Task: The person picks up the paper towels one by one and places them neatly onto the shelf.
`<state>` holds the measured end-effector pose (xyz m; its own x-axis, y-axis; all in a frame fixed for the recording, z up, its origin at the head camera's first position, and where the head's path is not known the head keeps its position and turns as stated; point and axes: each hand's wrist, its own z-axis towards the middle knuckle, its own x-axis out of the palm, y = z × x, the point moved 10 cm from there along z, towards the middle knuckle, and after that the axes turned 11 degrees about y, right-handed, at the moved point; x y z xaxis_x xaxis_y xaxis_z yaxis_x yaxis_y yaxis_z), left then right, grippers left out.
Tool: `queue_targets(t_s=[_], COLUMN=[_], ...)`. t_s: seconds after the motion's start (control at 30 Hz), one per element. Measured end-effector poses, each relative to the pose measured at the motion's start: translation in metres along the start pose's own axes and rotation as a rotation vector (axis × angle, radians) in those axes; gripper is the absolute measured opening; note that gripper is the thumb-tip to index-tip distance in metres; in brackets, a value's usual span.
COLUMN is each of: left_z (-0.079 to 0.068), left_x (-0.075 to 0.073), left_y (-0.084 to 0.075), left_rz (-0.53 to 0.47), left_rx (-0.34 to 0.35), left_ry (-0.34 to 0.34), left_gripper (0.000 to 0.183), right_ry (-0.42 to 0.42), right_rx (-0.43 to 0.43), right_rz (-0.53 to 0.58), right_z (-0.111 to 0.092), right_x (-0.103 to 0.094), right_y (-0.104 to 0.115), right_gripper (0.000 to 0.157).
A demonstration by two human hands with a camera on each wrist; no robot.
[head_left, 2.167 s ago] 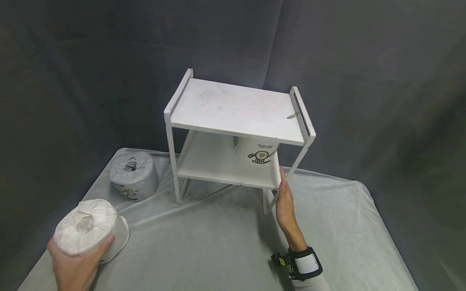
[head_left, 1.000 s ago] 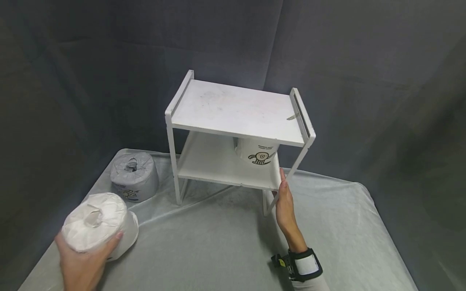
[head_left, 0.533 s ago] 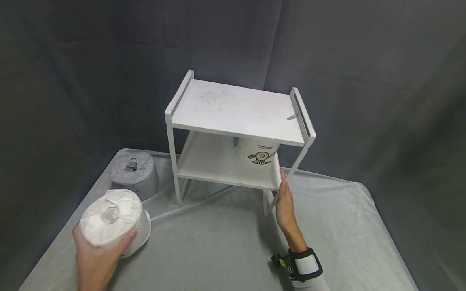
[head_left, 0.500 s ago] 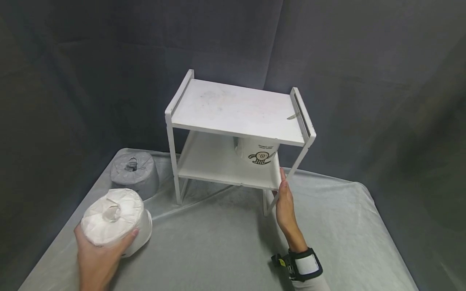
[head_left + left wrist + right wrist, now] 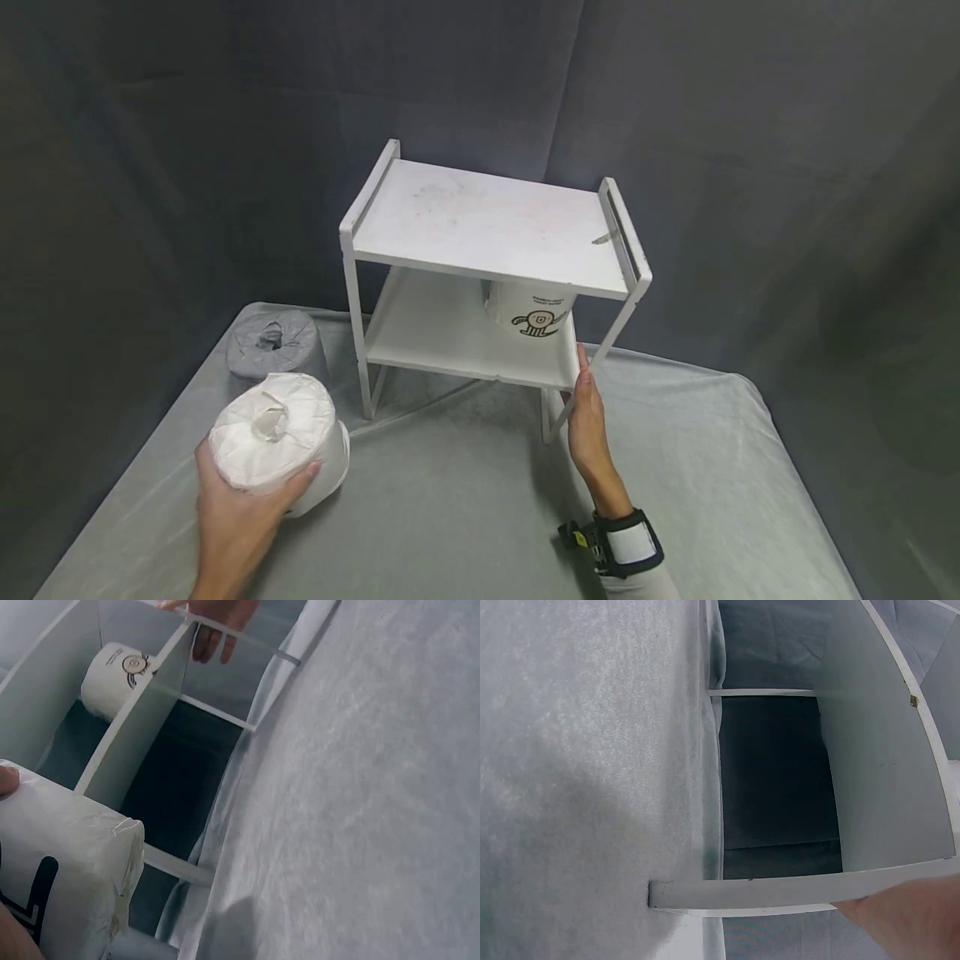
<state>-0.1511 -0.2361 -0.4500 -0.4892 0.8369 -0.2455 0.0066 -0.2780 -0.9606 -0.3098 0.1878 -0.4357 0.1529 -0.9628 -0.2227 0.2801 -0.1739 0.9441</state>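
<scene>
My left hand (image 5: 243, 517) grips a white paper-wrapped toilet roll (image 5: 273, 429) at the front left, the thumb on its near side. Its crumpled top, with a hollow in the middle, faces up. In the left wrist view, the wrapped roll (image 5: 67, 862) overlaps the near end of the shelf. My right hand (image 5: 588, 425) holds the right end of the lower board of a white two-tier shelf (image 5: 487, 221); its fingers (image 5: 217, 641) reach underneath the board. Another white roll with a printed cartoon figure (image 5: 536, 315) stands on the lower board, its top hidden by the upper one.
A greyish wrapped roll (image 5: 273, 342) stands at the table's back left, partly covered by the held roll. Pale cloth covers the table (image 5: 420, 508). Dark curtains (image 5: 465, 75) hang behind and at both sides. A strapped camera (image 5: 577, 537) sits on the right wrist.
The left hand has carried its roll rightward and slightly away, and the roll now overlaps more of the greyish one. The right hand and the shelf stay in place.
</scene>
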Motion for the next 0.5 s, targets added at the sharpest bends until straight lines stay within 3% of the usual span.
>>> queue_targets(t_s=[0.5], left_z=[-0.005], left_x=[0.025], left_y=[-0.028], left_rz=[0.020], left_rx=[0.038], left_ry=[0.090], left_gripper=[0.104], right_ry=[0.005], right_rx=[-0.021], right_rz=[0.004], right_z=[0.001], right_x=[0.001], right_y=[0.003], right_gripper=[0.060])
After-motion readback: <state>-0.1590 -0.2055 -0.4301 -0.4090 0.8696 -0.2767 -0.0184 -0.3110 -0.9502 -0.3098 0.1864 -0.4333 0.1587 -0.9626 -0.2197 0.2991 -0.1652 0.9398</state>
